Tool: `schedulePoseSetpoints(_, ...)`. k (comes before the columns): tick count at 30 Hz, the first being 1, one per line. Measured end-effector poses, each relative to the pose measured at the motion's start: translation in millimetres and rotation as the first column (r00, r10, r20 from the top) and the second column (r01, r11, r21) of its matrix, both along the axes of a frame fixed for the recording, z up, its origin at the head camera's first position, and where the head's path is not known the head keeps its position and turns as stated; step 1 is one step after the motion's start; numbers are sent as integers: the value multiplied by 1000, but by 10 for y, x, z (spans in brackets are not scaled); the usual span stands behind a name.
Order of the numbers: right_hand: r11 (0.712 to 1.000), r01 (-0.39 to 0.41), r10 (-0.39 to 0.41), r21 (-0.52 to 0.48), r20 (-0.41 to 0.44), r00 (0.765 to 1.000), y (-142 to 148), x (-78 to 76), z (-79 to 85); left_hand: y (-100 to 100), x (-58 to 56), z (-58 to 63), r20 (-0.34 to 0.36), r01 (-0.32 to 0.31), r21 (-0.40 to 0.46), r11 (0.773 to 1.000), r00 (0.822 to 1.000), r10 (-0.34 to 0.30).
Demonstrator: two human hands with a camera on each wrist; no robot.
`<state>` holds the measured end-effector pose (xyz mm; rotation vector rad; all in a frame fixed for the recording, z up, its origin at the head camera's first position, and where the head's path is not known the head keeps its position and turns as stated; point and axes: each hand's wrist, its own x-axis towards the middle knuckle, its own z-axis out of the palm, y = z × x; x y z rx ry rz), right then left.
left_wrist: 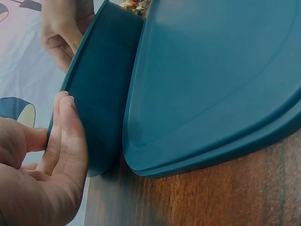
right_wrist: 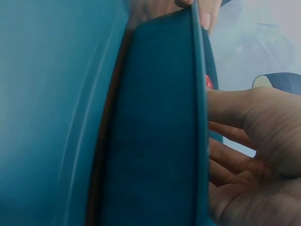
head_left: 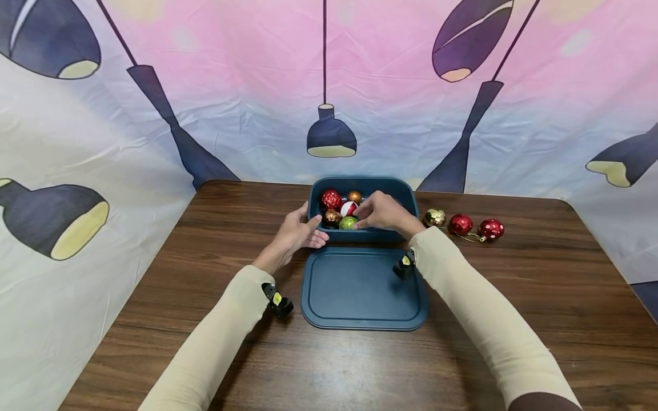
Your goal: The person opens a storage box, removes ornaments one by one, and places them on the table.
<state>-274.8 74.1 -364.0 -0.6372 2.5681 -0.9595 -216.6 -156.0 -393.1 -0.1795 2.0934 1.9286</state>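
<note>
A dark teal plastic container (head_left: 406, 200) stands at the table's far edge with several Christmas balls inside. My left hand (head_left: 297, 231) holds its front left corner, thumb at the rim and fingers along the outer wall (left_wrist: 106, 84). My right hand (head_left: 382, 212) reaches over the front rim, thumb and finger pinching a green glitter Christmas ball (head_left: 348, 223). Around that ball lie a red glitter ball (head_left: 331, 200), a red and white ball (head_left: 349, 209), a shiny brown ball (head_left: 331, 218) and a small orange ball (head_left: 354, 197). In the right wrist view the wall hides my right fingertips.
The matching teal lid (head_left: 365, 291) lies flat in front of the container. To its right on the wooden table (head_left: 540, 297) are a gold ball (head_left: 434, 217), a red ball (head_left: 460, 224) and a red ball with white dots (head_left: 491, 229). A printed cloth (head_left: 267, 103) hangs behind.
</note>
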Motion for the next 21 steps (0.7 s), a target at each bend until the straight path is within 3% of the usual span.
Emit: schedulePoseSetpoints(21, 998, 13, -12, -59, 23, 1000, -79, -9, -97, 1, 9, 12, 4, -1, 15, 1000, 1000, 1)
